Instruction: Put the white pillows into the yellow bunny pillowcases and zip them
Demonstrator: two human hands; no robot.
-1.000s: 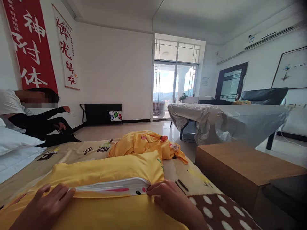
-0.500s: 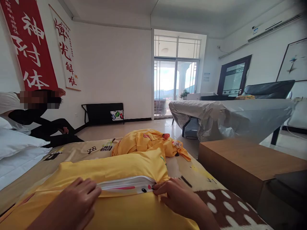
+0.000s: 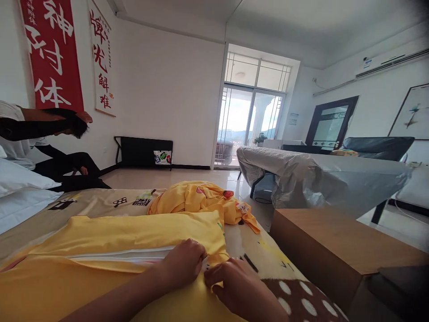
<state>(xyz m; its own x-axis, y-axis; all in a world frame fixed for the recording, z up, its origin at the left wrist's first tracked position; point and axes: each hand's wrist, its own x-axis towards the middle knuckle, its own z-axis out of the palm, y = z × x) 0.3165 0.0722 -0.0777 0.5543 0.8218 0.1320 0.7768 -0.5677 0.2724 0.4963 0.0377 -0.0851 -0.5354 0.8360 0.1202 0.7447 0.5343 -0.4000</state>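
"Place of the yellow rectangular fabric cover (image 3: 144,230)?"

"Just on the near side of the crumpled orange-yellow cloth bundle (image 3: 187,197)."

"Grips?"

"Left hand (image 3: 187,263) closed on the cover; right hand (image 3: 236,282) curled against it, whether pinching, I cannot tell."

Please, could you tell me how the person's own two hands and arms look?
The bare, ungloved left hand joins a bare left forearm; no sleeve shows. The bare, ungloved right hand also has no sleeve at the wrist. I see no watch or bracelet; some fingers are hidden.
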